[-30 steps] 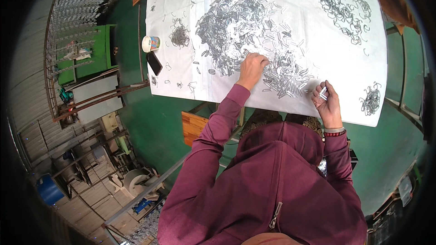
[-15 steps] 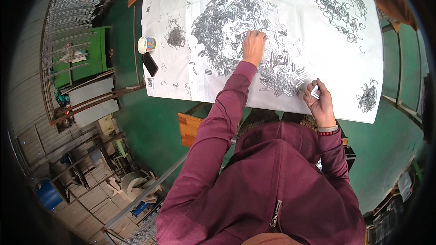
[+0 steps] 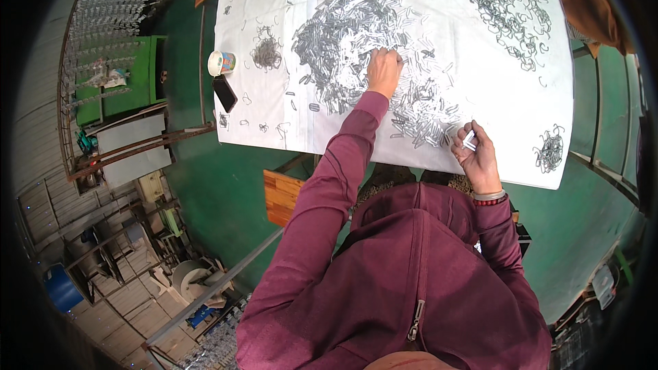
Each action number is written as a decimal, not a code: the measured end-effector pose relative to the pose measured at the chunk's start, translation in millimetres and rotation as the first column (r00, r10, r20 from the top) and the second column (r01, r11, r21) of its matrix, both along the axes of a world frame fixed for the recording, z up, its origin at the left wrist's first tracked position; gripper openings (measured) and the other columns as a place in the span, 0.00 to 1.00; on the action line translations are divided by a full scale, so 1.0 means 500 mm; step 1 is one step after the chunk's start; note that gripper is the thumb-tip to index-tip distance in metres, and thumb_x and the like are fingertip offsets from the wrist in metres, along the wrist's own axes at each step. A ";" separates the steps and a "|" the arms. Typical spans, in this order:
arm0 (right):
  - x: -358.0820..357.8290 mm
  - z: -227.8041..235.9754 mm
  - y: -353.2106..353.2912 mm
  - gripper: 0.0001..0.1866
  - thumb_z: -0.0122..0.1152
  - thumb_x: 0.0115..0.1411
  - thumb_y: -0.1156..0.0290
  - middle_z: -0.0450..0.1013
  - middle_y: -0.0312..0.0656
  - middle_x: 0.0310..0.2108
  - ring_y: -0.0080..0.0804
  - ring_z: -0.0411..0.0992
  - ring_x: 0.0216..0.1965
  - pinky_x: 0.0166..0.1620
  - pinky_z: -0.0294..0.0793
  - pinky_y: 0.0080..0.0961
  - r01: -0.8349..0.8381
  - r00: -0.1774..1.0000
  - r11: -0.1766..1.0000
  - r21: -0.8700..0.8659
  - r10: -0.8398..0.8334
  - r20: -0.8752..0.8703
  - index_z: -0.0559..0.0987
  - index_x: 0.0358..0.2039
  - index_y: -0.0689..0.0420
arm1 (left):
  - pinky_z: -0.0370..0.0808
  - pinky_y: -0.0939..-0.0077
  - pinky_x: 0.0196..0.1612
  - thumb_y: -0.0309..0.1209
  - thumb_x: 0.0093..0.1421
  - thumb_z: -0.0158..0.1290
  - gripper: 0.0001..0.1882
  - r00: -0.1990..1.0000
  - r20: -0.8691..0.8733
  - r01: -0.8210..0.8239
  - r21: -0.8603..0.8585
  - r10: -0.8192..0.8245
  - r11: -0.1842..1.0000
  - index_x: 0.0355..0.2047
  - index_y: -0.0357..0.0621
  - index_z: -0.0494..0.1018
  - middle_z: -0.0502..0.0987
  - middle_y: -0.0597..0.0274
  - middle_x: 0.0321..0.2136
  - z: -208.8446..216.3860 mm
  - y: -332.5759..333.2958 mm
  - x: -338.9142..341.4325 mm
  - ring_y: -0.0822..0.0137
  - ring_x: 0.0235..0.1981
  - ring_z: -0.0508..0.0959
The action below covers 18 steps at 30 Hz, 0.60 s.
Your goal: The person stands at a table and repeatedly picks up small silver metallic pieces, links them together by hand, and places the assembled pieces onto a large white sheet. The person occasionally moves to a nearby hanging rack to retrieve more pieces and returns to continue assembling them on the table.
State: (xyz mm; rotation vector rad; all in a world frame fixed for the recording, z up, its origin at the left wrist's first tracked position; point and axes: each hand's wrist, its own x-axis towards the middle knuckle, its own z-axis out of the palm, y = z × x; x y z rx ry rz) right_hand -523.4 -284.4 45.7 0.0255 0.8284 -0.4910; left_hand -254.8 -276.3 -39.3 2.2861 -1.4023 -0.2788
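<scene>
A broad heap of small silver metal links (image 3: 336, 41), long and narrow, lies on the white-covered table (image 3: 507, 106). My left hand (image 3: 385, 74) reaches into the heap's right side with its fingers bent together. Whatever those fingertips hold is hidden among the links. Near the front edge, my right hand (image 3: 478, 157) is turned palm up, its fingers curled around small shiny metal links (image 3: 469, 140). Between the two hands, a looser spread of the same links (image 3: 425, 120) trails off the heap.
Dark wire hooks (image 3: 500, 10) cover the far right, with a smaller clump of hooks (image 3: 550, 151) at the near right corner. Leftward are a small pile of thin wire pieces (image 3: 266, 53), a paper cup (image 3: 221, 63) and a black phone (image 3: 224, 94). Another person's sleeve (image 3: 593, 7) shows at far right.
The whole view has shifted slightly. My right hand has turned a little, its fingers still around the links. My left hand stays at the heap, fingers closed.
</scene>
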 end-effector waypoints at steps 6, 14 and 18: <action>0.000 -0.010 0.007 0.10 0.43 0.66 0.66 0.66 0.39 0.24 0.28 0.65 0.27 0.29 0.67 0.22 -0.016 0.998 1.000 0.022 0.014 0.062 0.68 0.30 0.57 | 0.74 0.65 0.33 0.28 0.51 0.58 0.07 0.969 -0.218 -0.115 0.013 0.115 0.993 0.29 0.37 0.77 0.78 0.50 0.25 0.028 0.026 0.006 0.55 0.28 0.78; 0.074 0.017 0.008 0.10 0.42 0.66 0.66 0.68 0.42 0.31 0.33 0.67 0.34 0.39 0.71 0.29 -0.008 1.000 0.997 0.076 0.008 0.001 0.69 0.37 0.60 | 0.74 0.73 0.30 0.31 0.55 0.58 0.10 0.761 -0.649 0.072 0.045 -0.026 0.996 0.36 0.38 0.78 0.79 0.50 0.25 0.185 0.112 -0.111 0.66 0.25 0.79; 0.054 -0.005 -0.006 0.11 0.43 0.67 0.65 0.67 0.40 0.28 0.29 0.65 0.28 0.30 0.68 0.23 -0.003 0.996 0.998 0.070 -0.002 0.085 0.69 0.32 0.58 | 0.73 0.68 0.36 0.26 0.56 0.55 0.11 0.966 -0.248 0.044 -0.109 -0.070 0.993 0.40 0.37 0.76 0.77 0.49 0.30 0.105 0.048 -0.044 0.55 0.31 0.77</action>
